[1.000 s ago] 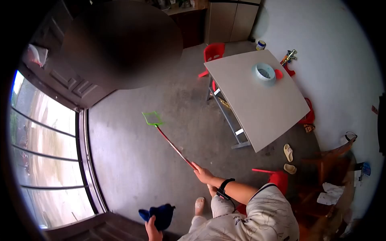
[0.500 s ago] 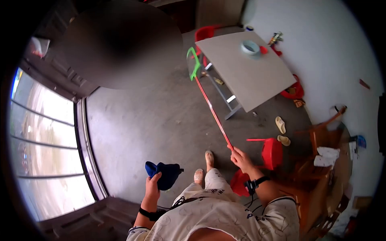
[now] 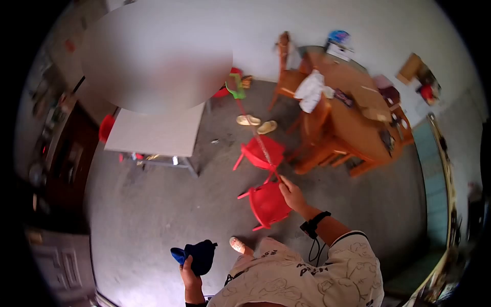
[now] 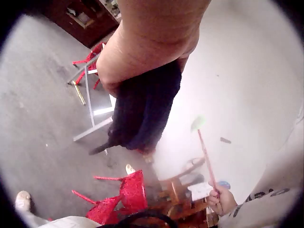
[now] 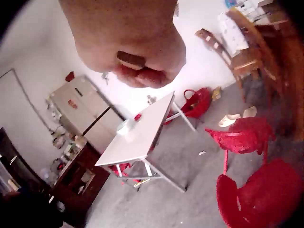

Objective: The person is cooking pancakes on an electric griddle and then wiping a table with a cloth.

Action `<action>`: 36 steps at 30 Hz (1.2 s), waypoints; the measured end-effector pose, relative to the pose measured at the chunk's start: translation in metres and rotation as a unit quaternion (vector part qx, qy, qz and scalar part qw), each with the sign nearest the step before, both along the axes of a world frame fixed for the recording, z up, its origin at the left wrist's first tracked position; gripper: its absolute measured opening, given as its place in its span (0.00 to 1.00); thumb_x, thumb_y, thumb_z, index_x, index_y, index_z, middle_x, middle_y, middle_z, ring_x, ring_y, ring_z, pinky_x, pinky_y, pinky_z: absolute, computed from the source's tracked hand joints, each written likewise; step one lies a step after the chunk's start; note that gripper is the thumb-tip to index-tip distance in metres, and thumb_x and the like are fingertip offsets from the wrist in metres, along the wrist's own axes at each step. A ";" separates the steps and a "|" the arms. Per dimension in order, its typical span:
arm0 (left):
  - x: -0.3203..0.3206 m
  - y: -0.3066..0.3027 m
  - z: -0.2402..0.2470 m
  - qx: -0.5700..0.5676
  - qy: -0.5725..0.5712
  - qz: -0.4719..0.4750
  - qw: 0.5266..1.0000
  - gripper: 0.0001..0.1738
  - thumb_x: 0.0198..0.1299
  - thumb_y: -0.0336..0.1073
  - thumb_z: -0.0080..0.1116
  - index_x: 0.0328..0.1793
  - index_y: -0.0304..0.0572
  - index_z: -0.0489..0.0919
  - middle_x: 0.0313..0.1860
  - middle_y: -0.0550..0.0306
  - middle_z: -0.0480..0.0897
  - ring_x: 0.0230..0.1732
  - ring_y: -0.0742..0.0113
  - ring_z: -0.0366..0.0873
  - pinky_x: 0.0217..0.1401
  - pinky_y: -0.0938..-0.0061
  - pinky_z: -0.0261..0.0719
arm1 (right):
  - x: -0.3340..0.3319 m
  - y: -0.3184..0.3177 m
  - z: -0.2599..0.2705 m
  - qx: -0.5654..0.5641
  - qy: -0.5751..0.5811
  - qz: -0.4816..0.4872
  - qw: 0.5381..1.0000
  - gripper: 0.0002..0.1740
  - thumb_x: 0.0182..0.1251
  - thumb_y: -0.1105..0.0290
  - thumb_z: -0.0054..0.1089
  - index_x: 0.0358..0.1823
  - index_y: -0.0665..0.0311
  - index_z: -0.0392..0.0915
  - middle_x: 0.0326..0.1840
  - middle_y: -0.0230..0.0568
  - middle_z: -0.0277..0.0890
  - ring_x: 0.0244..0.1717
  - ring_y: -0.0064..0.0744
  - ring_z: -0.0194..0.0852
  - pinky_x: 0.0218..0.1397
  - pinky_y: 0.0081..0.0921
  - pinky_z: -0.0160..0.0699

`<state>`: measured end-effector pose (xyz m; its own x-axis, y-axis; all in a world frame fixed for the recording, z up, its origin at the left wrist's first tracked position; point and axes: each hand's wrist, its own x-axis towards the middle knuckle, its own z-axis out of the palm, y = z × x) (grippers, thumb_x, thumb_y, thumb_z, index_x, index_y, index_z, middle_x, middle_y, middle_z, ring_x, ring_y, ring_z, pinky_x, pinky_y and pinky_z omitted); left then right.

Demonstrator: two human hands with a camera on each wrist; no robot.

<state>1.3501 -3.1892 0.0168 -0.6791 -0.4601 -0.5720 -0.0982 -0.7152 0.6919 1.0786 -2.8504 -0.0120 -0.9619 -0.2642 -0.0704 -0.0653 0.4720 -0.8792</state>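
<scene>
In the head view my right hand [image 3: 292,195] grips the lower end of a thin red stick [image 3: 261,143], whose green head [image 3: 236,86] points away from me. My left hand [image 3: 190,276] pinches a dark blue cloth item [image 3: 202,257] at the lower left. The left wrist view shows the dark cloth [image 4: 147,104] hanging from the left hand [image 4: 147,47]. In the right wrist view the right hand [image 5: 128,42] is curled around the brown end of the stick [image 5: 131,60].
Two red chairs [image 3: 270,204] stand just ahead of the body. A pale table [image 3: 153,132] is at the left, a wooden table [image 3: 353,120] with wooden chairs and cloths at the right. Beige slippers [image 3: 248,120] lie on the floor between them.
The view has turned to the right, bringing the wooden table and red chairs ahead and taking the barred window out of sight. Both hands keep their hold on the stick and cloth.
</scene>
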 end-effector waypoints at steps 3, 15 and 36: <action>-0.030 0.007 0.026 -0.008 -0.024 -0.047 0.999 0.22 0.52 0.33 0.57 0.53 0.29 0.73 0.47 0.48 0.79 0.50 0.57 0.77 0.59 0.67 0.71 | -0.008 0.052 0.009 0.100 0.225 -0.167 0.955 0.27 0.66 0.61 0.49 0.65 0.61 0.62 0.43 0.51 0.77 0.39 0.43 0.77 0.42 0.31 0.73; -0.116 0.071 0.014 -0.044 -0.060 -0.155 0.985 0.23 0.55 0.35 0.54 0.55 0.28 0.71 0.50 0.46 0.78 0.53 0.54 0.76 0.60 0.65 0.71 | -0.102 0.261 0.017 0.391 -0.030 -0.318 0.863 0.28 0.68 0.61 0.43 0.69 0.52 0.54 0.43 0.44 0.77 0.36 0.47 0.77 0.35 0.41 0.74; -0.139 0.077 -0.029 -0.019 -0.212 -0.074 0.974 0.18 0.50 0.31 0.61 0.47 0.30 0.74 0.41 0.51 0.79 0.44 0.60 0.78 0.50 0.71 0.75 | 0.065 0.012 -0.295 -0.051 -0.628 -0.146 0.763 0.26 0.65 0.56 0.51 0.61 0.54 0.58 0.53 0.40 0.64 0.39 0.40 0.70 0.34 0.41 0.76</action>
